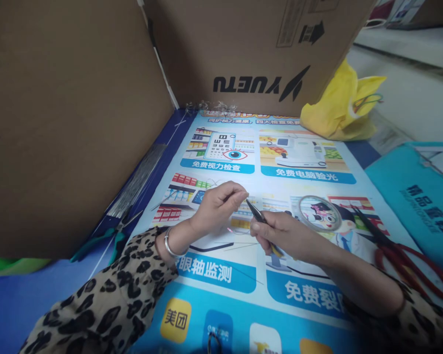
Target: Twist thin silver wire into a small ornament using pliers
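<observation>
Gripping dark-nosed pliers (256, 211) in the right hand (280, 233), fingers curled round the handles — centre of the frame. Pinching with the left hand (221, 204), thumb pressed to forefinger close at the plier tips; possibly on something small, too fine to make out. Held above a printed poster (251, 300). Lying at lower right: red-handled scissors (389, 244). Left of centre: bundled thin silvery rods (138, 182) — just beside teal-handled cutters (118, 242). Crumpled at upper right, near upright cardboard (258, 54): a yellow bag (332, 110).
</observation>
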A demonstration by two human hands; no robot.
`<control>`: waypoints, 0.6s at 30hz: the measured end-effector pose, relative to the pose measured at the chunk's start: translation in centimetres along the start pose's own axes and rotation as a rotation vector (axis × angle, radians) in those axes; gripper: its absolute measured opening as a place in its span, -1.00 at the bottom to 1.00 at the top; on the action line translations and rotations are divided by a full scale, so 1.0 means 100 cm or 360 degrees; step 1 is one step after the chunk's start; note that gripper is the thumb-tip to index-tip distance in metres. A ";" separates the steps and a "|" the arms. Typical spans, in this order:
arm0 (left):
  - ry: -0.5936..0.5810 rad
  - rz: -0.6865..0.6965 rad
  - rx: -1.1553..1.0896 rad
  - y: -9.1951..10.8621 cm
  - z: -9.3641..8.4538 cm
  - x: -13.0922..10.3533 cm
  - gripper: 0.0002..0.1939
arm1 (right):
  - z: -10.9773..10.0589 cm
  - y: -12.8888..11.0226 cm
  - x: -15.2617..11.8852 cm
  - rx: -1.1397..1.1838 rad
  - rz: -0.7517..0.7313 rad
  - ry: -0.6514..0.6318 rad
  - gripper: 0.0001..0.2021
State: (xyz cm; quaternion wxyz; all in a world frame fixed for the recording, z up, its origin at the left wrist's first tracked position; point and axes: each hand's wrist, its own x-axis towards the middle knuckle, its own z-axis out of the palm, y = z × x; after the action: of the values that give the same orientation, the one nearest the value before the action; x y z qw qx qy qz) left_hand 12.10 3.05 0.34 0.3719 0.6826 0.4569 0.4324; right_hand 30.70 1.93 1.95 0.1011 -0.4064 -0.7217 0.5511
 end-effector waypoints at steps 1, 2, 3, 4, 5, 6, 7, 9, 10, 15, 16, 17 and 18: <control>-0.0019 -0.0008 -0.0003 0.000 0.000 0.000 -0.80 | 0.001 0.000 0.000 -0.0010 0.0007 0.0010 -0.62; -0.0043 -0.0016 -0.0003 0.001 -0.001 0.001 -0.80 | 0.002 0.000 0.000 -0.0025 0.0013 0.0021 -0.62; -0.0068 -0.0022 0.0005 0.002 -0.001 0.001 -0.81 | 0.003 0.000 0.000 -0.0046 0.0019 0.0031 -0.63; -0.0091 -0.0023 0.0024 0.003 -0.002 0.001 -0.81 | 0.004 0.001 -0.001 -0.0069 0.0023 0.0044 -0.63; -0.0109 -0.0019 0.0054 0.004 -0.002 0.002 -0.81 | 0.006 0.001 -0.001 -0.0093 0.0027 0.0059 -0.64; -0.0123 -0.0012 0.0090 0.005 -0.003 0.002 -0.81 | 0.007 0.002 -0.001 -0.0121 0.0031 0.0078 -0.64; -0.0135 -0.0001 0.0128 0.006 -0.004 0.002 -0.81 | 0.008 0.002 -0.001 -0.0159 0.0031 0.0100 -0.65; -0.0163 0.0020 0.0177 0.008 -0.006 0.003 -0.80 | 0.009 0.001 -0.002 -0.0283 0.0026 0.0163 -0.67; -0.0183 0.0026 0.0186 0.009 -0.006 0.003 -0.79 | 0.008 0.000 -0.002 -0.0374 0.0022 0.0198 -0.67; -0.0305 0.0005 0.0160 0.010 -0.008 0.005 -0.78 | 0.005 -0.004 -0.003 -0.0926 0.0036 0.0288 -0.65; -0.0327 -0.0020 0.0133 0.009 -0.009 0.005 -0.78 | 0.006 -0.004 -0.003 -0.1057 0.0057 0.0305 -0.66; -0.0338 -0.0056 0.0092 0.008 -0.010 0.006 -0.78 | 0.009 -0.003 -0.003 -0.1196 0.0074 0.0318 -0.68; -0.0337 -0.0100 0.0042 0.007 -0.011 0.007 -0.78 | 0.012 -0.002 -0.003 -0.1335 0.0092 0.0331 -0.69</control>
State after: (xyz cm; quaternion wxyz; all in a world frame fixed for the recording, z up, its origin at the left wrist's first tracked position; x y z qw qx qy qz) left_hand 11.44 3.65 1.52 0.4225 0.7146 0.4419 0.3399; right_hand 30.11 0.84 1.80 -0.0162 -0.4858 -0.8575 0.1688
